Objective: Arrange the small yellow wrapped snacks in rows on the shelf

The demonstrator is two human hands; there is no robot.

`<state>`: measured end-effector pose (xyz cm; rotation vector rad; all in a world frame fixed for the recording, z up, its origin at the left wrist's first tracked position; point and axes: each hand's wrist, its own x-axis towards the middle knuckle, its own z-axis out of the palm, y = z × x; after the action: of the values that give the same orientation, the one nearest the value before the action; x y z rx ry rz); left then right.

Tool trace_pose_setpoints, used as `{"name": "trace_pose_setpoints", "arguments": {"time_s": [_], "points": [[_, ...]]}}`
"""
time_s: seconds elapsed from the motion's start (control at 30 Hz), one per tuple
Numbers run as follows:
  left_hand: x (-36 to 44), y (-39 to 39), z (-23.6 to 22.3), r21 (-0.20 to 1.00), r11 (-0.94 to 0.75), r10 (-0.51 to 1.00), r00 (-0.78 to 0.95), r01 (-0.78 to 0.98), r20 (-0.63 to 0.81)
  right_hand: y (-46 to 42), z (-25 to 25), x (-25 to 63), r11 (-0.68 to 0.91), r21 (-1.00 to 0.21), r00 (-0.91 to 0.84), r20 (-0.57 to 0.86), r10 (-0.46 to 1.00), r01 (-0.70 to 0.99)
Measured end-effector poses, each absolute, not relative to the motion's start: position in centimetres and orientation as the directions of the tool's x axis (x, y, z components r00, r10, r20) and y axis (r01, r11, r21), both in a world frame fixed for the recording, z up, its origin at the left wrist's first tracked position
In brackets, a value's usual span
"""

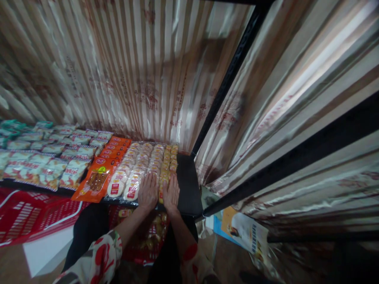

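Observation:
My left hand [148,192] lies flat, fingers stretched out, on a row of clear snack packets with round pale cakes [139,163] at the front of a black shelf [188,185]. My right hand [171,193] lies flat beside it, on a narrow row of yellow-orange packets [168,159]. Both hands press down on the packets and hold nothing. Orange packets [99,177] lie just left of the pale rows.
White and red snack bags [50,165] fill the shelf to the left. A red plastic basket [32,215] stands below the shelf, another with snacks [148,236] under my arms. Striped curtain walls the back and right. A black post [227,79] rises at the shelf corner.

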<state>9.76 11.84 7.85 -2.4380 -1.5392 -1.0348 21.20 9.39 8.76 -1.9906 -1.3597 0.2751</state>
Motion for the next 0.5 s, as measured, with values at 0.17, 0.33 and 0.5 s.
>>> {"name": "trace_pose_setpoints", "arguments": {"time_s": [0.17,0.33,0.5], "points": [[9.7,11.8,8.0,0.236,-0.496,0.763,0.289,0.836,0.579,9.4,8.8,21.1,-0.218,-0.654,0.438,0.192,0.878,0.724],[9.7,11.7,8.6,0.200,-0.482,0.768,0.302,0.853,0.565,9.4,9.0,21.0,-0.210,-0.670,0.439,0.191,0.878,0.712],[9.9,11.4,9.4,0.130,-0.466,0.753,0.315,0.875,0.578,9.3,9.2,21.2,-0.199,-0.734,0.477,0.189,0.858,0.649]]}}
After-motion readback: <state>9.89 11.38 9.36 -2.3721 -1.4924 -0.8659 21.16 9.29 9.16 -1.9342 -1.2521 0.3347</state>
